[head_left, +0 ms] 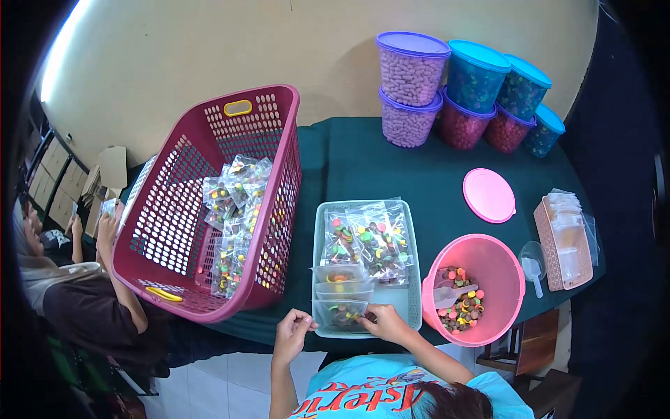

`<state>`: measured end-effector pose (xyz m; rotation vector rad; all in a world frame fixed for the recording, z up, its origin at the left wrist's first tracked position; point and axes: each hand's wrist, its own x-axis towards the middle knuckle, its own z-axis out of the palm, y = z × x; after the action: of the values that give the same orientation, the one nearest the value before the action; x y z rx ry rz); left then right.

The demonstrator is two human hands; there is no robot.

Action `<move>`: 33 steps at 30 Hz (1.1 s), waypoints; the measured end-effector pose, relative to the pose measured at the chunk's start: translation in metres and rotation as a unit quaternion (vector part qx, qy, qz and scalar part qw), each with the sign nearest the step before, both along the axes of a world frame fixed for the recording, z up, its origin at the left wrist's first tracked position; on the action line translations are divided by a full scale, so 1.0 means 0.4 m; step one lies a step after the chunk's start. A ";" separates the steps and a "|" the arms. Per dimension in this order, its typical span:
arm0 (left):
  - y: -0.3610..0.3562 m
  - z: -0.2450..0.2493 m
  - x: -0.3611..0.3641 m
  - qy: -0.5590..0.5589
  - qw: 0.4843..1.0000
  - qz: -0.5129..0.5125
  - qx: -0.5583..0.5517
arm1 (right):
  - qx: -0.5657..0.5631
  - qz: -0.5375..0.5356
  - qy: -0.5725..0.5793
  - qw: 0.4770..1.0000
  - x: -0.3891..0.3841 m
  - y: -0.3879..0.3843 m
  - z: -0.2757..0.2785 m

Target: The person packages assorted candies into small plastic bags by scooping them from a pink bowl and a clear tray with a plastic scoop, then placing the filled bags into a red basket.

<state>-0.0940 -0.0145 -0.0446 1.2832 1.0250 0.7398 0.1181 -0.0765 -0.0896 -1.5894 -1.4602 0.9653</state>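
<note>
A pale green tray (417, 293) lies in front of me with several clear bags of colourful candies (370, 241) at its back. Nearer to me, small plastic bags stand in a row, overlapping. The front plastic bag (343, 314) has brown and coloured candies at its bottom. My right hand (387, 325) pinches the lower right part of this bag. At its left side, over the tray's edge, my left hand (294, 334) has its fingers curled together; what they hold, if anything, does not show clearly. To the right, a pink bucket (508, 293) contains loose candies and a clear scoop (447, 297).
A large maroon basket (279, 209) with filled bags stands left. Stacked lidded tubs (412, 77) are at the back right. A pink lid (488, 195), another scoop (534, 269) and a small basket of empty bags (567, 241) lie right. Another person (91, 300) sits left.
</note>
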 end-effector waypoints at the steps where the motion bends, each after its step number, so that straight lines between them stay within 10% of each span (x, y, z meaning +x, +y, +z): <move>1: -0.009 0.003 0.007 -0.017 1.000 0.011 0.000 | 0.016 0.021 -0.021 0.999 0.005 0.003 -0.018; 12: -0.056 0.272 0.123 -0.114 0.972 -0.200 0.051 | -0.011 0.015 -0.131 0.991 0.009 -0.051 0.099; 22: -0.172 0.512 0.744 0.003 0.660 -0.689 0.301 | 0.072 0.098 0.081 0.989 0.178 -0.379 0.326; 26: -0.301 0.411 1.028 0.004 0.557 -0.732 0.393 | 0.136 -0.106 0.110 0.979 0.342 -0.562 0.356; 33: -0.462 0.133 1.447 0.007 0.592 -0.673 0.444 | 0.176 -0.525 0.013 0.832 0.671 -0.735 0.246</move>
<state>0.4850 -0.1992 0.0085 2.3722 -0.6520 -0.0872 0.3863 -0.3706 0.0087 -1.7095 -0.4823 0.0517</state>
